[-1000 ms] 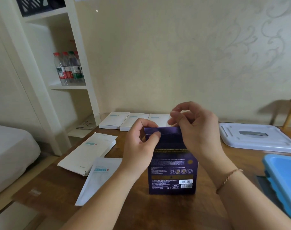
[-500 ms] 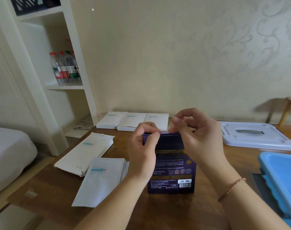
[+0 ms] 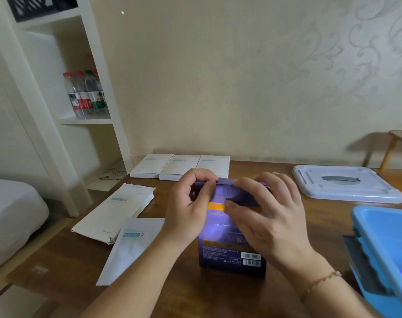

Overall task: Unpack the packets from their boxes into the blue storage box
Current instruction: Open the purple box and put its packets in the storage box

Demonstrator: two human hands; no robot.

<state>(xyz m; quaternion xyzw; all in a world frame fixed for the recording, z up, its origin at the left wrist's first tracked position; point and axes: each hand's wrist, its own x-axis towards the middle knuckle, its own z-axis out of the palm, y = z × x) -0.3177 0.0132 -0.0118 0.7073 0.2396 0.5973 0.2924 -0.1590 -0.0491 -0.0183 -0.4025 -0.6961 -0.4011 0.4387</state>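
Purple box [image 3: 232, 253] stands upright on the wooden table [image 3: 64, 262], near centre, long axis vertical, top flap up under our fingers. Left hand [image 3: 188, 210] pinches the top left corner of the box between thumb and curled forefinger, steadying it. Right hand [image 3: 268, 216] lies over the top right part, fingers mostly straight and a bit spread, thumb tucked toward the flap edge; whether it has actually caught the flap we cannot tell, that area is motion-blurred. Our read: the step is opening the top, packets not yet out, none visible inside. Key relation: the opening faces straight up, directly under both hands, so the flap should lift up and away toward the far side while the left hand holds the body down. Blue storage box [image 3: 383, 246] sits at the right edge, near side, well apart from the purple box but closer to the right hand, so that hand is the likely carrier. White lid [image 3: 346, 187] lies far right. Three white boxes [image 3: 180, 166] lie in a row at the far edge; an opened white box [image 3: 117, 210] and a white packet [image 3: 131, 246] lie left of the hands, packet overlapping that box's near end. Risk: the tall box tips if the flap is pulled sideways.
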